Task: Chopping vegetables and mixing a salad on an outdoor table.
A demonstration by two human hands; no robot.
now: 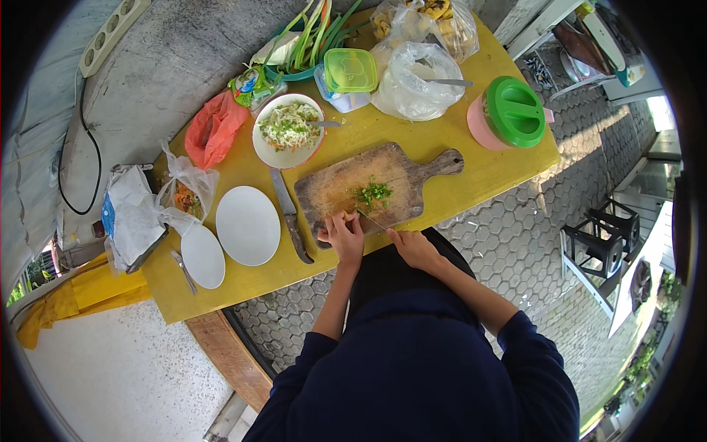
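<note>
A wooden cutting board (353, 171) with a handle lies on the yellow table. Chopped green leaves or stalks (373, 192) form a small heap near its middle. My left hand (343, 236) is at the board's near edge, fingers bunched on a piece of green vegetable (360, 212), mostly hidden by them. In my right hand (413, 247) is a small knife (376, 222), its thin blade pointing toward the left fingertips. Left of the board lies a larger kitchen knife (283, 193) with a wooden handle. Behind it, a bowl (288, 157) holds shredded vegetables and a spoon.
Two white plates (248, 226) and cutlery (184, 272) lie left. A red plastic bag (215, 130), a basin of vegetables (301, 73), a lidded container (350, 69) and a clear bag (417, 88) line the back. Right stands a green-lidded pink jug (513, 113), near the table's edge.
</note>
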